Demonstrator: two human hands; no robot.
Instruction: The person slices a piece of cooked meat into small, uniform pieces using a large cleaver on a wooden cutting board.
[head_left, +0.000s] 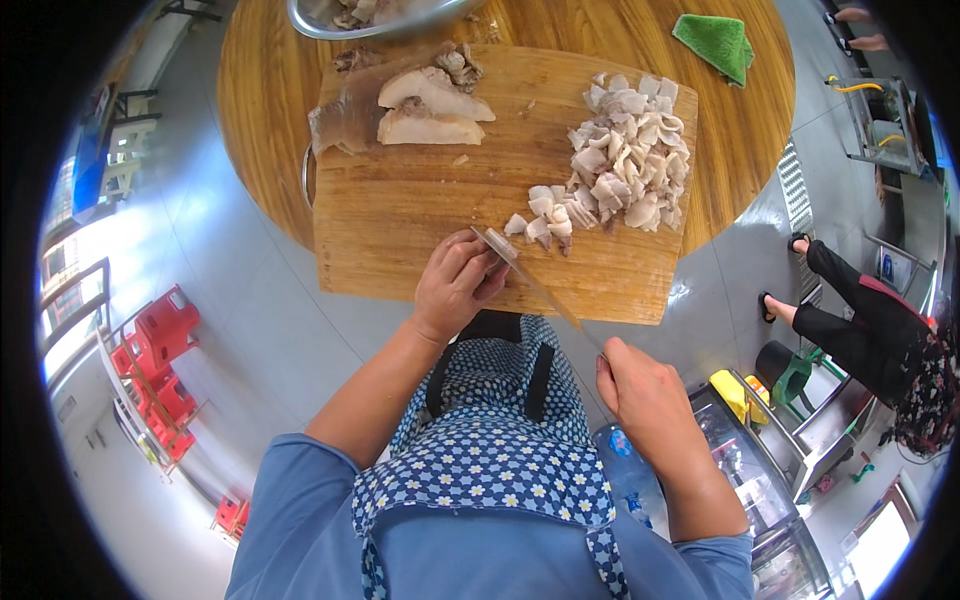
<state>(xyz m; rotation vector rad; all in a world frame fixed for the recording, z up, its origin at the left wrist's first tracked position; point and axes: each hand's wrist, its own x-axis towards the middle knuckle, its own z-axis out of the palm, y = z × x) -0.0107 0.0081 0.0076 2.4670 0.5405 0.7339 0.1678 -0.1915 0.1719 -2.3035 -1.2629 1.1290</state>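
Note:
My right hand (641, 382) is closed around the handle of a long knife (551, 298), whose blade runs up and left across the near edge of a wooden cutting board (405, 217). My left hand (457, 281) holds a piece of pale meat (502, 244) against the blade's far end. Most of that piece is hidden by fingers and blade. Sliced meat (630, 157) lies heaped at the board's right side, with a few slices trailing towards the knife. Larger uncut chunks (431, 127) and a flat sheet of skin (356, 109) rest at the upper left.
The board sits on a round wooden table (259, 105). A metal bowl (386, 28) with more meat stands at the far edge of view, and a green cloth (716, 45) lies far right. Another person (855, 330) stands at the right; red plastic stools (166, 330) are at the left.

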